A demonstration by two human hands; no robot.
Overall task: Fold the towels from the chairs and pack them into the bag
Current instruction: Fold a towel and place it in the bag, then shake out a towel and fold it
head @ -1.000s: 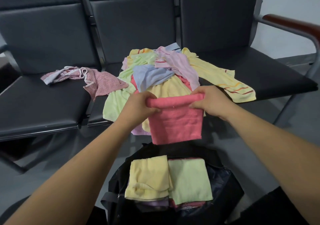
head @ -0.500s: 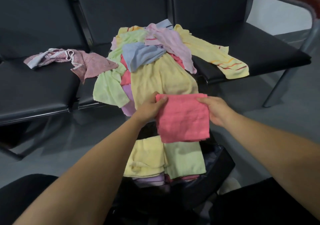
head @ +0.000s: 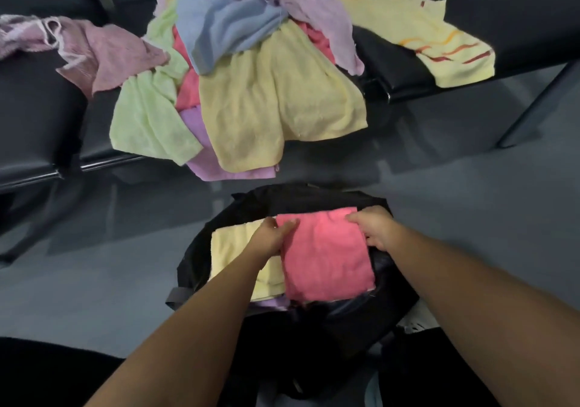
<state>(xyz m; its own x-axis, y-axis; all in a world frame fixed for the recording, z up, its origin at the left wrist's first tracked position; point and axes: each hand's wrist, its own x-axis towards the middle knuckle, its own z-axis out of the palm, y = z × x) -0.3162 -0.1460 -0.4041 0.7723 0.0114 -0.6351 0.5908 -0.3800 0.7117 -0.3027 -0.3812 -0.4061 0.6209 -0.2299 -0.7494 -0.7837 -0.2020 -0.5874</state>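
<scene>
— Fingers (head: 356,217) clamped on what?
— On the folded coral-pink terry towel (head: 326,259): left hand (head: 271,238) pinches its left edge, right hand (head: 378,229) its far corner. It lies flat in the black fabric bag (head: 314,196), beside a folded pale-yellow towel (head: 232,249).

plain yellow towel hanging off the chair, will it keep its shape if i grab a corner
Probably not: the plain yellow towel drapes limply over the seat edge, so it should flop. It looks thin, likely light. Lifting it may drag the blue towel lying on it.
</scene>
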